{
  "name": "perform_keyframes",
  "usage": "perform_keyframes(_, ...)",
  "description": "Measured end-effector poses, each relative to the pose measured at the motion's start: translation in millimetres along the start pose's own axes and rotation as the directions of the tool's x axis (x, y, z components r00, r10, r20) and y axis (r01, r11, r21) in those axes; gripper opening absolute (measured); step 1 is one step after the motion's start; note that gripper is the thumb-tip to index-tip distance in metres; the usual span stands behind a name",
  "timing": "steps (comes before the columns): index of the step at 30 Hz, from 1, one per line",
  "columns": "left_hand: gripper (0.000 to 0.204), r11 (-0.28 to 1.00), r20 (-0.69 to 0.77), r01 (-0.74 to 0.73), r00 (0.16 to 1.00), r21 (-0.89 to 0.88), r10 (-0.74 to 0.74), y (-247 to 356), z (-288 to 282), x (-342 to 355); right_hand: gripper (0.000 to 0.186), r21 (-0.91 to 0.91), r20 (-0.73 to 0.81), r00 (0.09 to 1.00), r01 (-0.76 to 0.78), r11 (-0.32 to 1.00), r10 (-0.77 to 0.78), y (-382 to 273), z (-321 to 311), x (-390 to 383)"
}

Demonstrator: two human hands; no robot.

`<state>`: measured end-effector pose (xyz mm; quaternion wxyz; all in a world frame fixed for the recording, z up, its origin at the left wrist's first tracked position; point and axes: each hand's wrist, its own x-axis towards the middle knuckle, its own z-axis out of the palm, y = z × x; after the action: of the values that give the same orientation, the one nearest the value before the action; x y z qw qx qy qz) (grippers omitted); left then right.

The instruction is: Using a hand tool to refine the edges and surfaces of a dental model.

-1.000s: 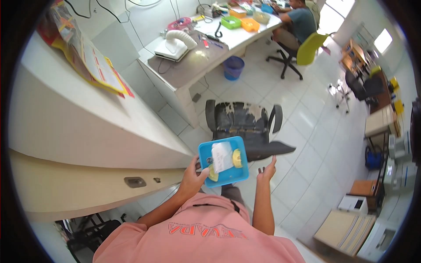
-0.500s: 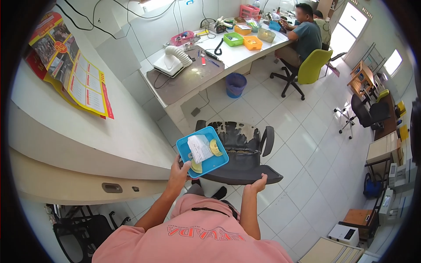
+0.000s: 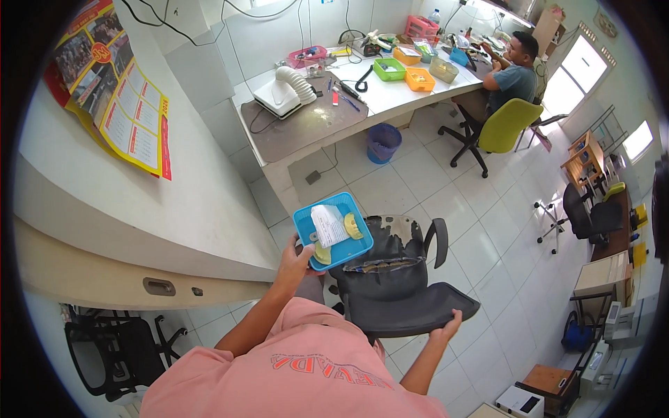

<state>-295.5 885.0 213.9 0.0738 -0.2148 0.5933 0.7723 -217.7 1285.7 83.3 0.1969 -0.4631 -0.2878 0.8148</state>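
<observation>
My left hand [image 3: 294,263] grips the near left edge of a blue plastic basket [image 3: 343,264], thumb over the rim. Inside lie a folded printed paper [image 3: 329,225] and two pale yellow, curved pieces that look like dental casts, one [image 3: 352,226] at the right and the other [image 3: 322,253] near my thumb. My right hand [image 3: 447,326] is closed on the outer right edge of the backrest [image 3: 411,312] of a black office chair. Torn, peeling covering marks the chair's seat [image 3: 390,240]. The basket is held above the chair's left side.
Ahead stands a long workbench [image 3: 306,132] with a white hose device [image 3: 286,94], tools and colored baskets. Beneath it is a blue bin [image 3: 383,143]. A co-worker [image 3: 512,76] sits at its far right on a green chair [image 3: 512,125]. A sliding door [image 3: 230,289] stands at my left.
The chair has swung right and closer to me, with my right hand still on its backrest. The basket has shifted slightly right in my left hand. The co-worker's head and arm have moved.
</observation>
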Motion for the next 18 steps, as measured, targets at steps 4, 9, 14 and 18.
perform_keyframes(4, 0.063, 0.999, 0.033, 0.037, 0.999, 0.014, -0.038, -2.5, 16.8, 37.0, 0.041, -0.071, -0.025, 0.999, 0.02, 0.997, -0.022, -42.6, -28.6, 32.4)
perform_keyframes(9, 0.064, 0.996, 0.028, 0.074, 0.997, -0.044, -0.073, 3.0, 48.1, 95.3, 0.039, -0.329, -0.154, 0.951, 0.206, 0.922, -0.268, -84.3, -72.8, 63.0)
perform_keyframes(14, 0.066, 0.995, 0.049, 0.093, 0.995, -0.044, -0.091, 21.8, 67.1, 156.1, 0.04, -0.984, 0.137, 0.397, 0.163, -0.077, -0.908, -69.7, -12.3, 33.7)
perform_keyframes(18, 0.069, 0.993, 0.095, 0.114, 0.989, -0.024, -0.111, 33.8, 88.0, 199.3, 0.028, -0.839, 0.305, 0.589, 0.538, 0.081, -0.748, -2.4, 97.3, 13.0)
